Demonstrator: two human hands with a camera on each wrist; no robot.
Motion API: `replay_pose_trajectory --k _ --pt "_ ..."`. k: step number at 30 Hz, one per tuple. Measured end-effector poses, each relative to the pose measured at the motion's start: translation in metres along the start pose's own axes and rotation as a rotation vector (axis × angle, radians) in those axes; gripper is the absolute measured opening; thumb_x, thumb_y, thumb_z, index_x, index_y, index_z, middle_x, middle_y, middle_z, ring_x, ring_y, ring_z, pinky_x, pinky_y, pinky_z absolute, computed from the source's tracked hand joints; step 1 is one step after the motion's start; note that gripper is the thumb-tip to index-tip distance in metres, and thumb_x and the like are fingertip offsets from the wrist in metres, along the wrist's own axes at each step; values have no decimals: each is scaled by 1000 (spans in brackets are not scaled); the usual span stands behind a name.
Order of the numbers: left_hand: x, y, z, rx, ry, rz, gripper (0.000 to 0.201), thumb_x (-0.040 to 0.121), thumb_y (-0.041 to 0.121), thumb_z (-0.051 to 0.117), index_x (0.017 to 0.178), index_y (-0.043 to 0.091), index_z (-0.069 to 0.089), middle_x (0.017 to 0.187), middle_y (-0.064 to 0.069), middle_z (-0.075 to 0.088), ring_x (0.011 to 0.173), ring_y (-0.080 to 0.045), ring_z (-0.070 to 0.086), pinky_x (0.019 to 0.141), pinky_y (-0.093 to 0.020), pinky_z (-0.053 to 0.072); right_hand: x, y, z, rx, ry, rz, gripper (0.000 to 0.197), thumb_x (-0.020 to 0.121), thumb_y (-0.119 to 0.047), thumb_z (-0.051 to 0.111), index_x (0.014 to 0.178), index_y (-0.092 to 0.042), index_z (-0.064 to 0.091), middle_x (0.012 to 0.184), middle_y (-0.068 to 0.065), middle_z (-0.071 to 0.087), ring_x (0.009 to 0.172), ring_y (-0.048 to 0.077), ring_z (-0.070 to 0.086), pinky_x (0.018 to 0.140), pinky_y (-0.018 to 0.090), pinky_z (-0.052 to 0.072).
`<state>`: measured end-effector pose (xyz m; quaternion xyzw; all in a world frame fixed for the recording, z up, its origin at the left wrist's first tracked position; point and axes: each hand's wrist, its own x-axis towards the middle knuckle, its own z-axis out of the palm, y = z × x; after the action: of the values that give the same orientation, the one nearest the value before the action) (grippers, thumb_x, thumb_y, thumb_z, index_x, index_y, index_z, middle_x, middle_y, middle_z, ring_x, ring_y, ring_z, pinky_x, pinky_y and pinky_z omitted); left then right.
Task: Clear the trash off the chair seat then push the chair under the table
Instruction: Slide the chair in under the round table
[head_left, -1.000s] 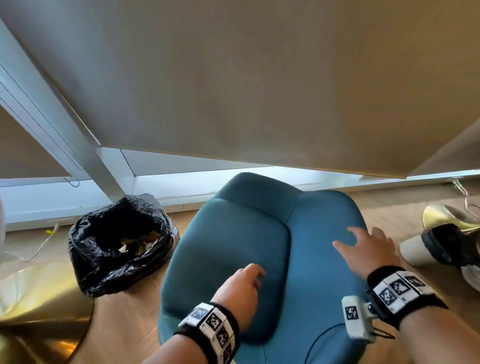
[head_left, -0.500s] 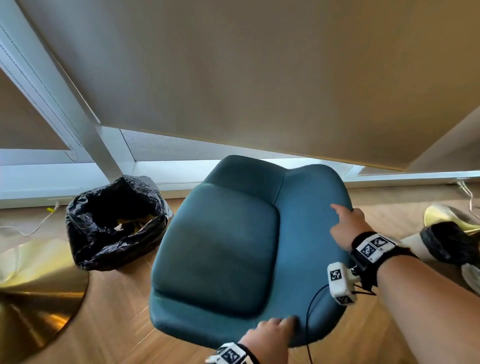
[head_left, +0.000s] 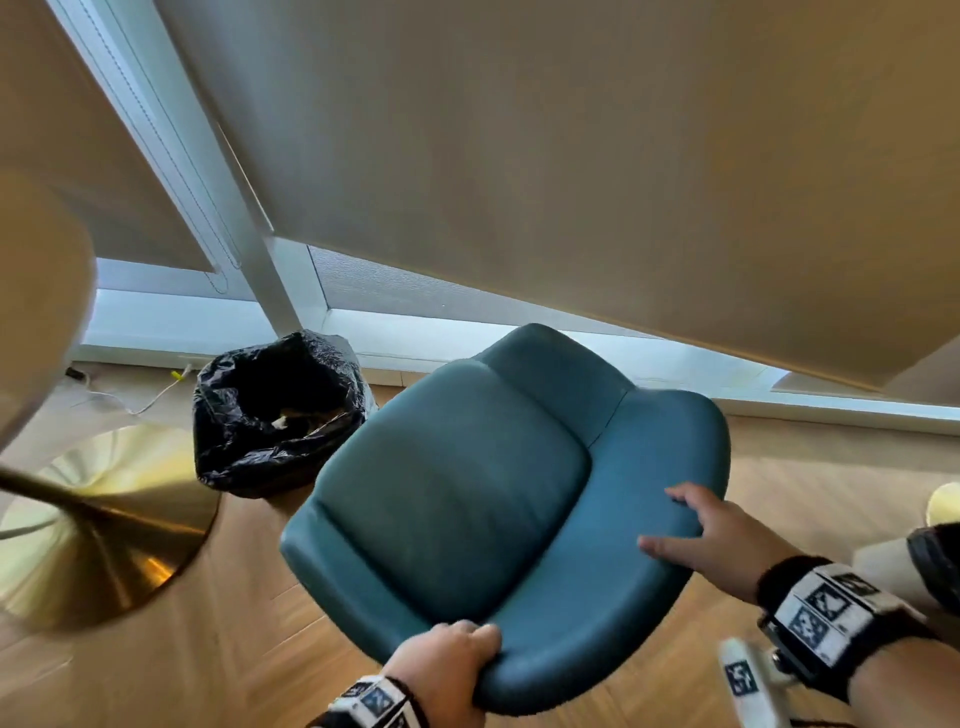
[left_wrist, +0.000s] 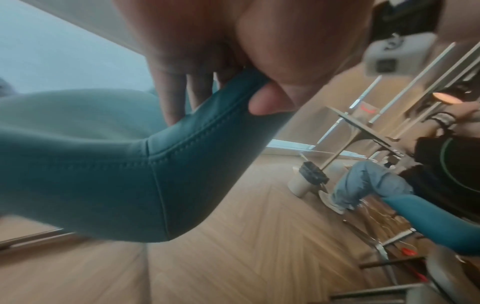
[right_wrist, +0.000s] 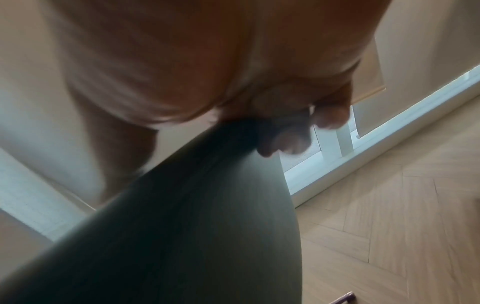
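The teal upholstered chair (head_left: 452, 493) stands turned at an angle on the wooden floor, and no trash shows on its seat cushion. My left hand (head_left: 452, 654) grips the chair's near rim; in the left wrist view the fingers (left_wrist: 171, 107) lie over the top of the chair (left_wrist: 103, 164) and the thumb sits underneath. My right hand (head_left: 691, 530) holds the right side rim, thumb on top and fingers curled over the edge. The right wrist view is blurred and shows curled fingertips (right_wrist: 291, 142) on the chair's edge (right_wrist: 194, 226).
A black trash bag (head_left: 280, 415) with scraps inside stands open left of the chair. The table's gold base (head_left: 104, 519) and pale top edge (head_left: 41, 312) are at far left. A shoe (head_left: 935, 561) lies at right. A seated person (left_wrist: 363, 185) and another teal chair (left_wrist: 428, 218) are behind.
My left hand left the seat cushion and now grips the near rim. My right hand closed on the right rim. The chair has swung round and shifted toward the table side.
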<state>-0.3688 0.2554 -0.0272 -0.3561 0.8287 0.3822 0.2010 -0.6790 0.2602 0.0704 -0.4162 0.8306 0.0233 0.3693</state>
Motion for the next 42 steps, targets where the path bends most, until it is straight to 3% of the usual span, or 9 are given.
replay_pose_trajectory --k 4,8,14,24,27,29,32,36,42 --pt "-30 -41 -9 -26 78 -38 30 66 29 48 95 26 50 104 2 63 101 -26 64 85 -35 53 -24 3 18 -343 -81 -1 147 10 -95 54 143 -52 5 141 16 37 139 40 17 116 50 25" --pt "-43 -34 -22 84 185 -84 40 59 48 55 90 24 55 94 3 69 95 -25 67 92 -38 47 -39 -7 37 -482 106 44 147 2 -99 44 141 -58 13 157 21 -12 140 48 -19 116 59 6" --pt "-44 5 -17 43 278 -48 60 69 74 59 95 20 56 104 -8 68 98 -35 64 86 -43 53 -41 -6 61 -311 118 -149 128 8 -92 60 120 -31 56 138 -1 45 142 36 -3 121 52 2" --pt "-126 -71 14 41 169 1 69 58 71 32 95 18 57 100 -12 67 94 -37 62 77 -37 45 -92 -40 130 -375 113 -232 82 18 -92 60 91 -60 43 102 -22 45 137 34 17 117 44 -10" --pt "-154 -94 27 49 91 -28 58 65 54 27 100 15 53 104 -17 64 99 -38 60 74 -35 36 -102 -54 148 -380 84 -313 36 51 -75 54 83 -66 39 112 -32 40 142 7 19 117 35 -3" --pt "-175 -111 33 42 115 -30 57 65 58 31 99 19 55 103 -13 65 98 -37 61 75 -35 39 -98 -59 150 -373 -32 -339 14 61 -69 42 75 -69 46 121 -34 40 129 -19 16 106 23 -20" --pt "-213 -131 37 12 223 -76 61 59 71 42 94 23 59 94 -1 68 90 -25 63 79 -34 48 -81 -57 134 -475 37 -570 40 50 -96 40 78 -70 54 101 -43 49 111 -19 29 95 21 24" --pt "-256 -160 41 10 330 -155 55 60 70 50 90 26 63 89 6 69 85 -15 65 77 -31 51 -71 -77 143 -575 -13 -528 55 50 -94 26 80 -59 57 108 -41 41 123 3 34 101 34 27" --pt "-288 -193 54 -47 416 -278 65 51 82 60 87 28 64 84 12 68 78 -6 64 75 -29 54 -82 -108 183 -354 45 -635 22 76 -50 54 67 -40 71 83 -39 57 101 1 53 95 31 36"
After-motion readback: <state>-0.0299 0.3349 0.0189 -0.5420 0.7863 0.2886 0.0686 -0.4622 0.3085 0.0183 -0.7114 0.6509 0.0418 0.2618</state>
